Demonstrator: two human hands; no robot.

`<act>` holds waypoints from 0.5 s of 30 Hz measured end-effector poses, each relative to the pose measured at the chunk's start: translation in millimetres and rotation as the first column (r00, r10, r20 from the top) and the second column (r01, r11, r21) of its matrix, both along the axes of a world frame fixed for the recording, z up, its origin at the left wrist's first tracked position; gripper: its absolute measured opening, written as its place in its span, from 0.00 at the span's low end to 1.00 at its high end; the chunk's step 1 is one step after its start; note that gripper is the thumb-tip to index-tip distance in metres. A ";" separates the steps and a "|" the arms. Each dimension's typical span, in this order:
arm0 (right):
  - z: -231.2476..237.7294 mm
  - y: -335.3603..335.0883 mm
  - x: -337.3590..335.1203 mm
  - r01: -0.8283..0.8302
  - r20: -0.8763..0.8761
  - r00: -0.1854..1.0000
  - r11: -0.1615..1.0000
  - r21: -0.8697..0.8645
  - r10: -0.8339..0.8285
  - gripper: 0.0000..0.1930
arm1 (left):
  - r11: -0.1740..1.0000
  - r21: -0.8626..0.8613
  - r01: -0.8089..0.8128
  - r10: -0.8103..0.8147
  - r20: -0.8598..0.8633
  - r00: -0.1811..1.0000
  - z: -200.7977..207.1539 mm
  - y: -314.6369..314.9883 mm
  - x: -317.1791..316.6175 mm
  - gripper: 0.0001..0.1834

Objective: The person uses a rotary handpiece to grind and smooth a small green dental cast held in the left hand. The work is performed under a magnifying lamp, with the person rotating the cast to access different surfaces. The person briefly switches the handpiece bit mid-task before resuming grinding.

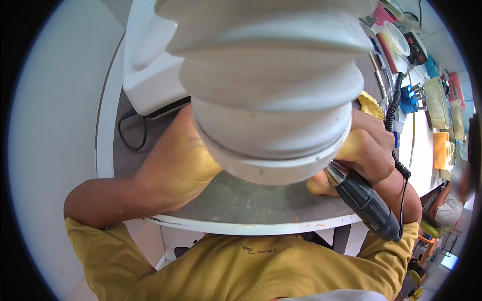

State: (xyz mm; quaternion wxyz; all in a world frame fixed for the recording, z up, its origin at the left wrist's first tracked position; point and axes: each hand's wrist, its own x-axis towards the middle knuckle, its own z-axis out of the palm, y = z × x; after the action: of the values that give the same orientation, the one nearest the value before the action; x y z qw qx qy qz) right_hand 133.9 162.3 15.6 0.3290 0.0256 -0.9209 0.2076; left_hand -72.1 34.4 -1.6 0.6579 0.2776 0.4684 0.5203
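A thick white corrugated hose (273, 95) hangs across the middle of the view and hides the fingertips of both hands and whatever lies between them. To the right of its mouth, my right hand (369, 150) is closed round a black rotary handpiece (364, 203) with a silver front end. The handpiece slants, its rear end toward my right sleeve and its tip out of sight behind the hose. My left hand (193, 155) reaches in behind the hose from the left, its fingers covered. Both forearms rest by the front edge of the grey worktop (251, 200).
A white machine housing (150, 75) stands at the left back with a black cable (133, 148). On the right are a coiled black cord (395, 100), slim hand tools (379, 70), a yellow scalloped piece (370, 105), a blue holder (409, 99) and several baskets (436, 103). Another person (449, 205) sits far right.
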 end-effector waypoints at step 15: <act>-1.2 -0.4 3.1 0.012 0.027 1.000 1.000 -0.014 -0.012 0.18 | 1.000 -0.008 0.012 -0.011 0.017 1.000 2.5 0.5 -1.0 0.24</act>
State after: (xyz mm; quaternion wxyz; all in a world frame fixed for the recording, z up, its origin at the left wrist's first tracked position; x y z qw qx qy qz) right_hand 137.0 161.9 14.4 0.3182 0.0151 -0.9238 0.2125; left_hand -73.1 34.9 0.9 0.6659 0.2733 0.4631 0.5171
